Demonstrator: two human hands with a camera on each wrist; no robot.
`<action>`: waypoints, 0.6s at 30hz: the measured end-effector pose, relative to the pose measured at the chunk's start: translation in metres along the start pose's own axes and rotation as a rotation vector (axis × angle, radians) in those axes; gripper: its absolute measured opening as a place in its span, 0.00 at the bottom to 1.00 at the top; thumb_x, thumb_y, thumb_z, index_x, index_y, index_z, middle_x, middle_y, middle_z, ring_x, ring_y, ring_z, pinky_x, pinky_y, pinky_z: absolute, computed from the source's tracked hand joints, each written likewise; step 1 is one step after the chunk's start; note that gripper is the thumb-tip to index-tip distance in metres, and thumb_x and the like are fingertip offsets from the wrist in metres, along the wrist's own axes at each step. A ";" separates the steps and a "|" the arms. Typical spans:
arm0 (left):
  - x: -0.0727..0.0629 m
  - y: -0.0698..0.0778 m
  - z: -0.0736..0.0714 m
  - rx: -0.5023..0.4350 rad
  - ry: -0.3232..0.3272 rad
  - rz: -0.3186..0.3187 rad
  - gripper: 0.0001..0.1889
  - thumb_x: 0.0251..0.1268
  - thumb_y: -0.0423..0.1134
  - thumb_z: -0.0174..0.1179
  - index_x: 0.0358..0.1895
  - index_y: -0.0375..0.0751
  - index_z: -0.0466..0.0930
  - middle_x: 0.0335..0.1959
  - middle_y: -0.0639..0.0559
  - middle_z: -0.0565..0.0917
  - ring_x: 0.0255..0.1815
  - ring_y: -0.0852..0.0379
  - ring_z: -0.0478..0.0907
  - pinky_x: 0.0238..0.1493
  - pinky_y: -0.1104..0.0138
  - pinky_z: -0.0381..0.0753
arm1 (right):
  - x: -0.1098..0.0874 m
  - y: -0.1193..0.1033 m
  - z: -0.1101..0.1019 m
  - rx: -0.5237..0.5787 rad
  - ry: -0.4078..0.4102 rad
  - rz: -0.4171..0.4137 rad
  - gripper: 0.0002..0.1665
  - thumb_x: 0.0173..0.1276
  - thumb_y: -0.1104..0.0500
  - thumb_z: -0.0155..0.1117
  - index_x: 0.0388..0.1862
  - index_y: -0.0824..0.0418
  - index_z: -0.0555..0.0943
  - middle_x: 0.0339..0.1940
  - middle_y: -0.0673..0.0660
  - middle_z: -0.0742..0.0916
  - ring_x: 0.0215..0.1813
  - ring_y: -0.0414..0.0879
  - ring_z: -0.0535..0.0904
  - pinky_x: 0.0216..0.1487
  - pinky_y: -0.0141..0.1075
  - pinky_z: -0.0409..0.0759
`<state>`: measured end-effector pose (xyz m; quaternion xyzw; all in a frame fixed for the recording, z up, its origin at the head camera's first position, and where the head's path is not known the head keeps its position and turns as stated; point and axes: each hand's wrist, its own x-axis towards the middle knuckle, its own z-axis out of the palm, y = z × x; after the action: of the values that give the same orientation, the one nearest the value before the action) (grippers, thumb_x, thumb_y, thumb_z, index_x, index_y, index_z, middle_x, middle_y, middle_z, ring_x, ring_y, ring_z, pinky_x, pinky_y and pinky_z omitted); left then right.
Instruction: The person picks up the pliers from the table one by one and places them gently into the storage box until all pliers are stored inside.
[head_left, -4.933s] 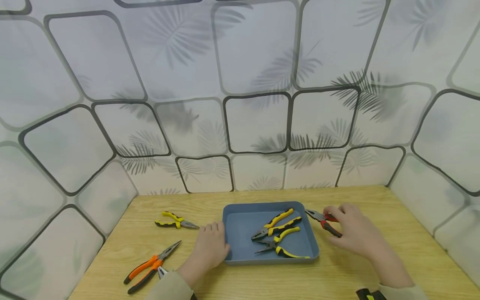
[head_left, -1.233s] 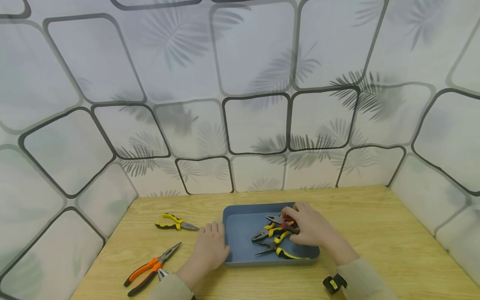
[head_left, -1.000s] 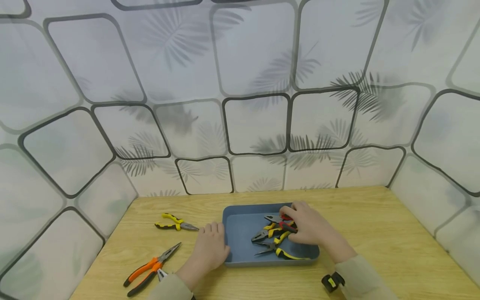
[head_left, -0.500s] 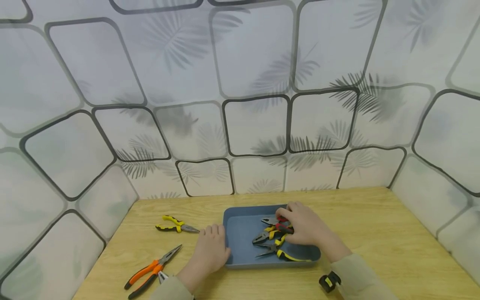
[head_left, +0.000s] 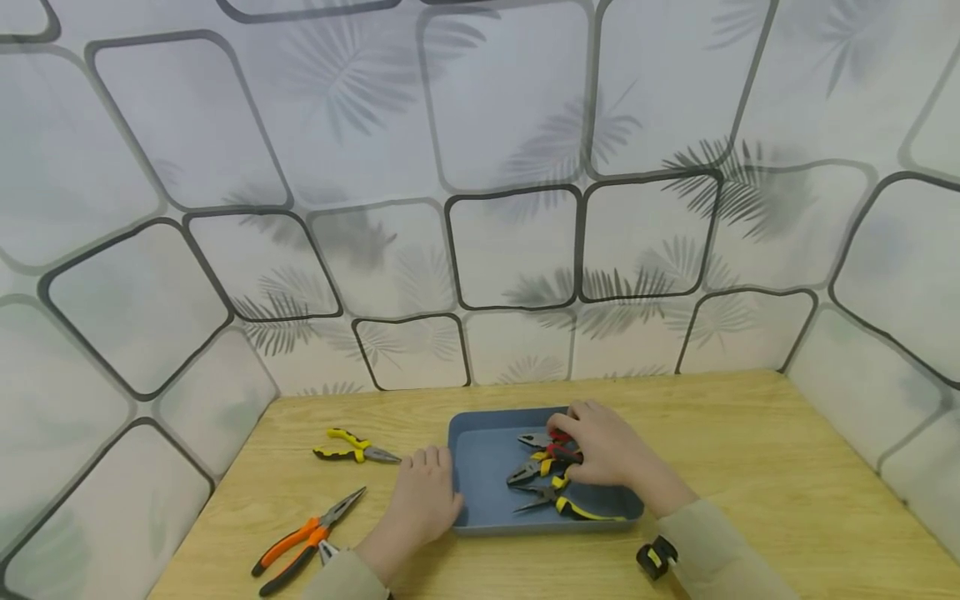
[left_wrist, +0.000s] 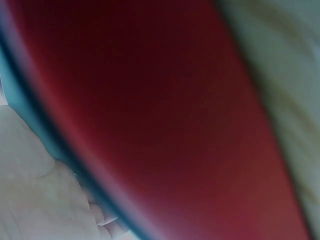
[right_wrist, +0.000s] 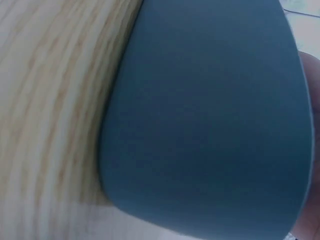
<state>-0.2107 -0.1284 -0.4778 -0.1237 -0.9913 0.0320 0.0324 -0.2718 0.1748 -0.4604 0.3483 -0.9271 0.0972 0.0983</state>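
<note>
In the head view my right hand (head_left: 603,446) grips pliers with red and black handles (head_left: 564,451) over the right half of the blue-grey tray (head_left: 480,518). Their grey jaws point left. Below and beside them in the tray lie two yellow-and-black pliers, one blunt-nosed pair (head_left: 528,469) and one long-nosed pair (head_left: 543,497), partly covered by the hand. My left hand (head_left: 422,496) holds the tray's left side, fingers bent down at the wall and thumb by the front corner. The right wrist view is mostly tray wall (right_wrist: 205,115), with a strip of hand at the right edge.
Yellow-and-black long-nose pliers (head_left: 356,450) lie left of the tray. Nearer are orange-and-black long-nose pliers (head_left: 311,537), beside a silver tool tip (head_left: 327,552) partly under the left sleeve. A blurred red surface (left_wrist: 165,125) fills the left wrist view. Patterned cloth walls (head_left: 517,250) enclose the table.
My right hand has carried the red-and-black pliers leftward from the table at the tray's right into the tray, then slightly further left. The left hand has stayed at the tray.
</note>
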 end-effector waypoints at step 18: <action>0.001 -0.001 0.005 0.010 0.002 -0.002 0.25 0.70 0.53 0.62 0.55 0.34 0.73 0.44 0.41 0.78 0.46 0.45 0.76 0.52 0.50 0.78 | 0.004 0.002 0.009 0.011 0.071 0.025 0.37 0.53 0.61 0.71 0.67 0.53 0.82 0.48 0.53 0.82 0.45 0.49 0.74 0.45 0.46 0.72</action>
<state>-0.2128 -0.1295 -0.4823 -0.1224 -0.9912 0.0368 0.0340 -0.2769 0.1717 -0.4679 0.3336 -0.9268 0.1157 0.1281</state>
